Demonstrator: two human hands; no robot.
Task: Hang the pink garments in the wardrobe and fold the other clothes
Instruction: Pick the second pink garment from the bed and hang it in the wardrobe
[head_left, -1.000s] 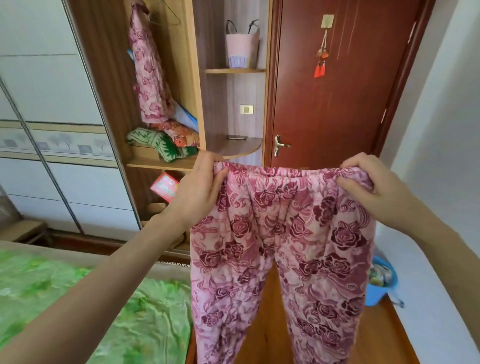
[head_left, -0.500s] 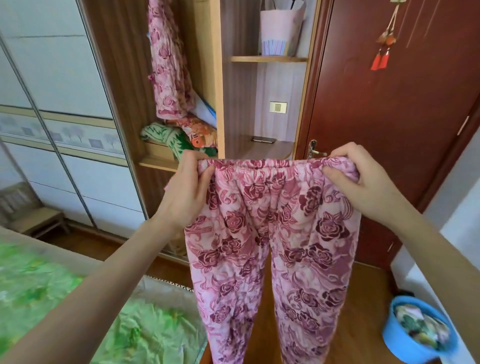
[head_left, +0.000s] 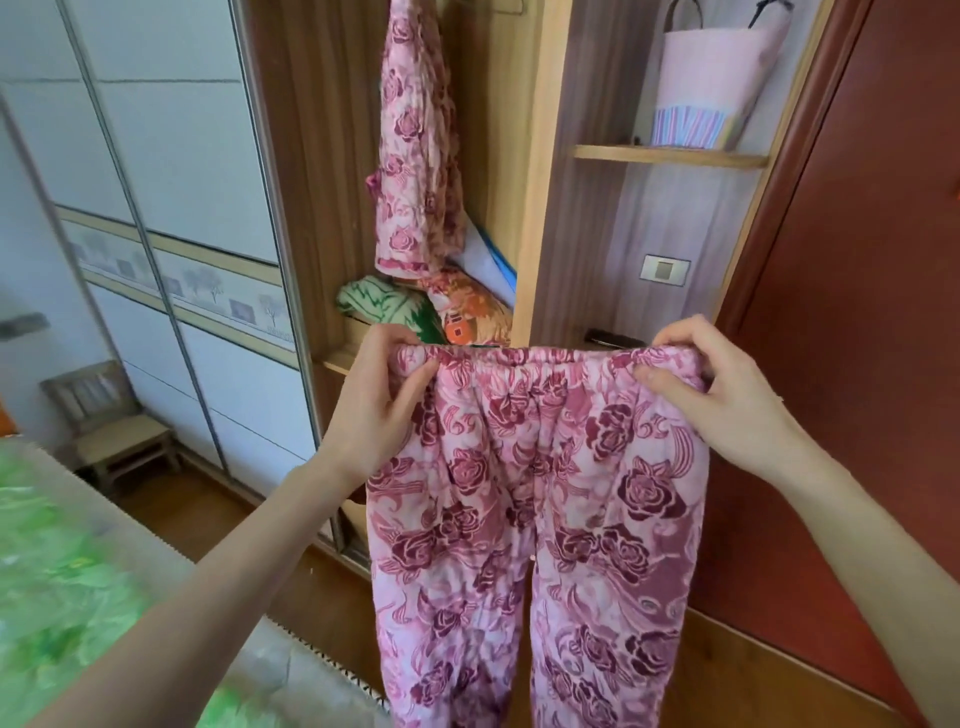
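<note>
left hand (head_left: 382, 400): grips the left end of the waistband, thumb in front, fingers curled over the top edge
right hand (head_left: 727, 395): pinches the right end of the waistband, fingers bunched round the fabric
pink trousers (head_left: 530, 519): one pair, rose print, stretched flat between both hands, two legs hanging below them
pink top (head_left: 415, 140): one, same rose print, hanging in the wardrobe (head_left: 535, 156) above the left hand
folded clothes (head_left: 415, 312): just behind the left hand on the wardrobe shelf, one green-white piece and one orange piece, maybe more hidden behind
bag (head_left: 711, 88): one, pink with a striped base, on the shelf above the right hand
wall switch (head_left: 665, 268): one, above the waistband between the hands
door (head_left: 857, 260): one, red-brown, beyond the right hand
stool (head_left: 114, 421): one, wooden, far left of the left hand
bed cover (head_left: 57, 582): green, blurred, under the left forearm
writing: none readable
</note>
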